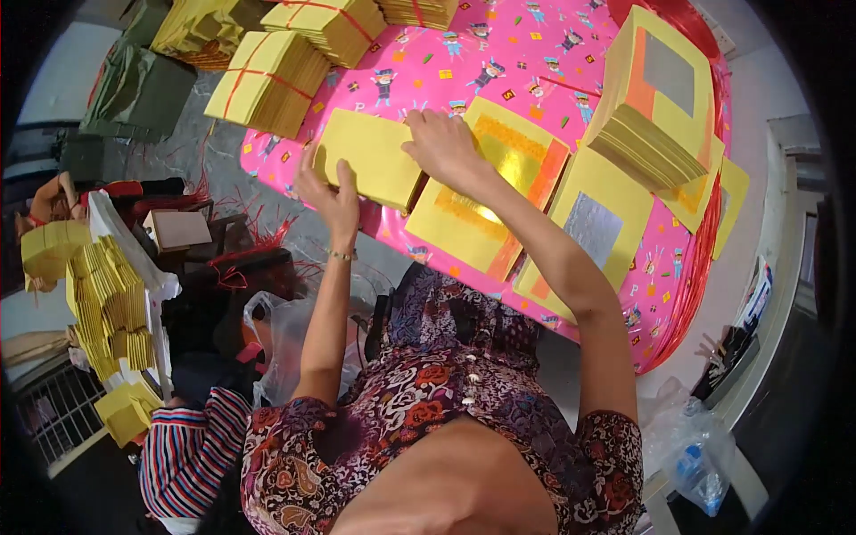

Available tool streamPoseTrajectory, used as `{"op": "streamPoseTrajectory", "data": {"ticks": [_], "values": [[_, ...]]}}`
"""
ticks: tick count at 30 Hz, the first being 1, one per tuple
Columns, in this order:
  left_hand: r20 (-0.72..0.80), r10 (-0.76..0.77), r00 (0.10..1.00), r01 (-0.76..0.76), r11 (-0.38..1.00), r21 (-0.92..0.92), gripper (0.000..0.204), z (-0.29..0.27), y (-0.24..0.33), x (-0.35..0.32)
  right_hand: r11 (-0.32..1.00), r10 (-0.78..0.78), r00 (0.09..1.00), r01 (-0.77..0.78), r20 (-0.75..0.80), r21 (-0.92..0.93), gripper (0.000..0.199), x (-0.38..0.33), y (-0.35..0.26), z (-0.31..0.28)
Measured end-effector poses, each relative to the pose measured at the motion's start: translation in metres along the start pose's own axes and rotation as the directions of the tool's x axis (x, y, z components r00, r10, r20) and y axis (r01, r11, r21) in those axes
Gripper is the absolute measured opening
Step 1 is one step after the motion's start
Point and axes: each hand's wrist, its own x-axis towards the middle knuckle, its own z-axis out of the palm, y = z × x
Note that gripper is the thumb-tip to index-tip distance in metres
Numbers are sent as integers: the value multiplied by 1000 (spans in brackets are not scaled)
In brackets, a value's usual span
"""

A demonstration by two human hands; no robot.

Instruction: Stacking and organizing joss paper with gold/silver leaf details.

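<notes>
A stack of plain yellow paper sheets [370, 160] lies near the left front edge of the pink table. My left hand [332, 196] grips its left end, thumb at the near side and fingers along the far-left edge. With bent fingers, my right hand [441, 150] presses at the stack's right end. Part of that end and the right fingertips' undersides are hidden. Just right of it lies a yellow sheet pile with a gold square [504, 160] and orange borders. My right forearm passes over a further pile with a silver square [588, 227].
A tall yellow pile [646, 111] stands at the table's right. Bundles tied with red string [267, 82] sit at the far left. Red strands [691, 294] hang off the right edge. At left, another person [192, 455] sits near folded yellow paper [107, 303].
</notes>
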Motion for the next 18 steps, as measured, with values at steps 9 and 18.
{"op": "streamPoseTrajectory", "data": {"ticks": [9, 18], "values": [[326, 139, 935, -234, 933, 273, 42, -21, 44, -4, 991, -37, 999, 35, 11, 128, 36, -1, 0, 2], [315, -95, 944, 26, 976, 215, 66, -26, 31, -24, 997, -23, 999, 20, 39, 80, 34, -7, -10, 10]]}}
